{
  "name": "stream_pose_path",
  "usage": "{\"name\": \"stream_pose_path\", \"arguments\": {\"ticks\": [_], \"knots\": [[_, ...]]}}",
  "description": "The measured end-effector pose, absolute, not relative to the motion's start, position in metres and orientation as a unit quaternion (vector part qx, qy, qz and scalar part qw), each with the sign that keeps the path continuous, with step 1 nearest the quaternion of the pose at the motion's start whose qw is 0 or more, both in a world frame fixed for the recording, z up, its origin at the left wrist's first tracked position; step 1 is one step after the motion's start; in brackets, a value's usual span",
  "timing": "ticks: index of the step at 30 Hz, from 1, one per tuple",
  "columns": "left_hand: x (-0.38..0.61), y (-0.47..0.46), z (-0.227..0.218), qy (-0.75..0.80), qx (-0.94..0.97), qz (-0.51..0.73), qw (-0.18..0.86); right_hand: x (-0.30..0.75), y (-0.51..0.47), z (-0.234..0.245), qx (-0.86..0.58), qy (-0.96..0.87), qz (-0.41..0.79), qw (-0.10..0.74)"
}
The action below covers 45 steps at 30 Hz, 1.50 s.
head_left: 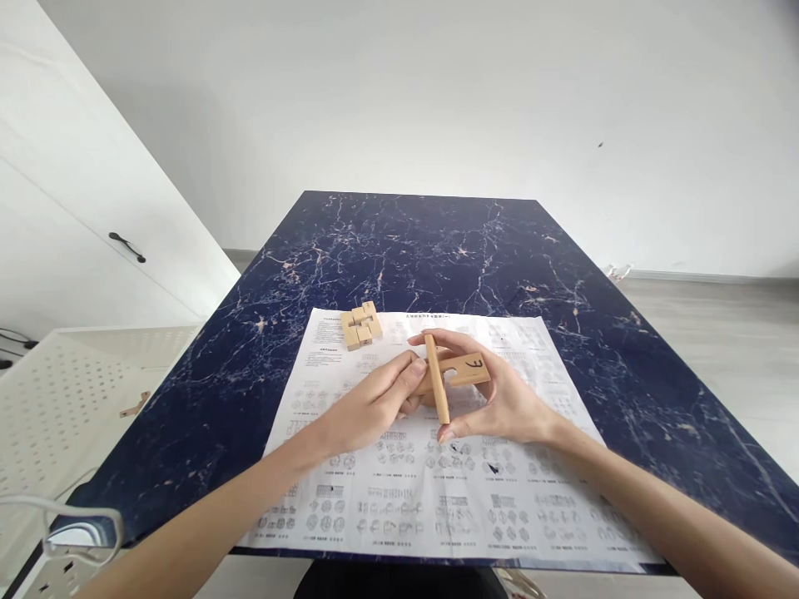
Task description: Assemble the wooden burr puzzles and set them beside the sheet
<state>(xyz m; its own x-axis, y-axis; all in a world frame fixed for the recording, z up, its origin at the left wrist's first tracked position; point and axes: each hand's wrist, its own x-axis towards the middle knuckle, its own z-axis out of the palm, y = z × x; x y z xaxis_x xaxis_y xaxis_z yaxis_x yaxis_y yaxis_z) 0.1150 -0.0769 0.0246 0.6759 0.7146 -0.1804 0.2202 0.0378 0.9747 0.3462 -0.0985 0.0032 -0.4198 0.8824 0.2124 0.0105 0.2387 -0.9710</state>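
Observation:
Above the printed paper sheet [349, 532], both hands meet at two joined wooden puzzle pieces. My left hand [380, 391] pinches the left end of a flat wooden puzzle piece [469, 371], which has a black mark like a 3 and a notch. Crossing it is an upright wooden puzzle piece [437, 383], seen edge-on. My right hand [499, 399] spans this upright piece, with fingertips at its top edge and the thumb at its bottom edge. My left fingers partly hide where the pieces meet. To the upper left, several pale wooden pieces [359, 334] sit grouped on the sheet.
Under the sheet is a dark blue marble-patterned table [405, 249]. A white perforated basket [62, 399] stands low on the left, with a small wooden piece [133, 405] inside. A power strip [56, 574] and white cable [118, 524] lie at the lower left. A white wall rises behind.

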Motion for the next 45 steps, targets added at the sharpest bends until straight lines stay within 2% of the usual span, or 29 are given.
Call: {"name": "stream_pose_path", "arguments": {"ticks": [16,27,36,45], "knots": [[0.118,-0.078,0.027,0.331,0.646,0.204,0.657,0.345,-0.094,-0.004,-0.319,-0.675,0.507,0.431],[0.122,-0.08,0.025,0.326,0.653,0.237,0.641,0.342,-0.098,0.001,-0.337,-0.665,0.499,0.441],[0.121,-0.08,0.024,0.327,0.684,0.231,0.609,0.342,-0.099,0.0,-0.347,-0.676,0.49,0.427],[0.121,-0.081,0.026,0.319,0.676,0.218,0.628,0.342,-0.098,0.003,-0.354,-0.682,0.489,0.413]]}}
